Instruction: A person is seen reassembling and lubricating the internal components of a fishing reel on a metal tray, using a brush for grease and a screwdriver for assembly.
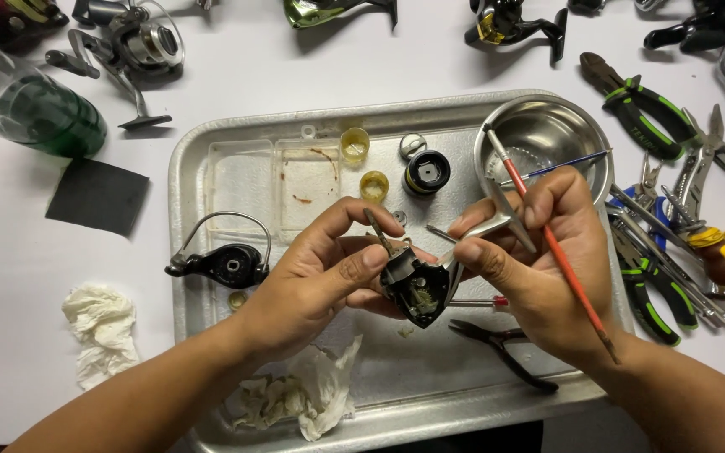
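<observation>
Both hands meet above the middle of the metal tray [203, 168]. The left hand [320, 268] pinches the black reel body [415, 289] between thumb and fingers, open side up. The right hand [539, 260] is just to the right of it, touching its silver leg [484, 228]. This hand also grips a red brush [547, 235]. The brush runs slanted, tip up toward the steel bowl [547, 134] at the tray's far right corner, away from the reel body.
</observation>
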